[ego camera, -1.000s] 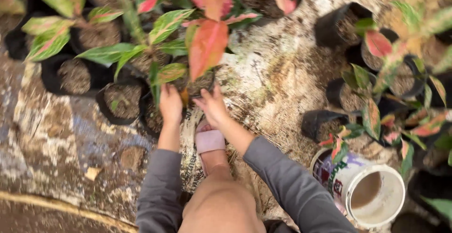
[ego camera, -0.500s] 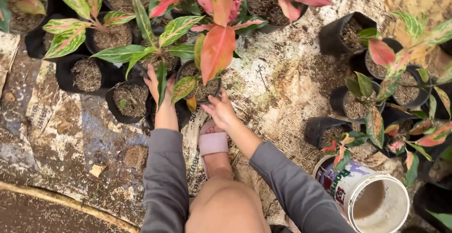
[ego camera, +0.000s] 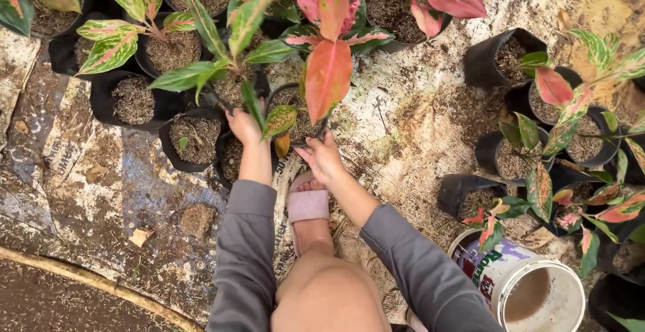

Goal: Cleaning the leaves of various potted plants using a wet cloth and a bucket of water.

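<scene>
A black plastic pot [ego camera: 296, 91] of brown potting mix holds a plant with a large red-orange leaf [ego camera: 328, 77] and smaller green-and-pink leaves. My left hand [ego camera: 244, 128] grips the pot's left side, partly behind a green leaf. My right hand [ego camera: 323, 157] holds the pot's near right rim with fingers curled on it. Both arms wear grey sleeves. My foot in a pink slide sandal [ego camera: 307, 206] rests just below the pot, between my arms.
Several black pots with variegated plants crowd the upper left [ego camera: 131, 100] and the right side [ego camera: 510, 154]. A white paint bucket [ego camera: 531, 285] lies tilted at lower right. The ground is a dirty woven sack sheet [ego camera: 101, 177] scattered with soil.
My hands and the pot sit higher and slightly right in view as the camera tilted. My left hand shifted along the pot's left side; my right hand stayed on the near rim.
</scene>
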